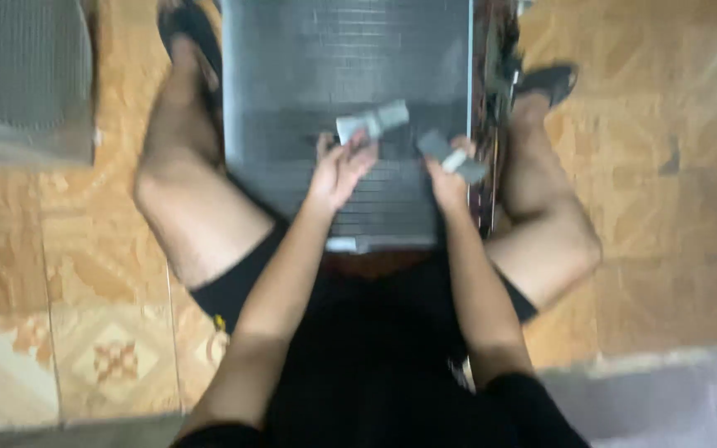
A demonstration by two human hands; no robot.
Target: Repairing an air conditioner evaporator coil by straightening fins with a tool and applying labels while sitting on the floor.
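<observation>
A large grey finned metal panel [292,75] leans between my knees, its lower edge near my lap. My left hand [338,170] rests against the panel's middle and holds a pale grey strip-like piece [373,122] that sticks up to the right. My right hand [448,178] is at the panel's right side, shut on a small grey block-shaped tool or piece [451,156]. The picture is blurred, so the exact kind of both pieces is unclear.
I sit on an orange patterned tile floor [85,332], legs spread, black sandals on my feet [551,81]. A second grey mesh panel [22,75] lies at the upper left. Dark parts [491,99] run along the panel's right edge. A pale surface [665,398] shows at lower right.
</observation>
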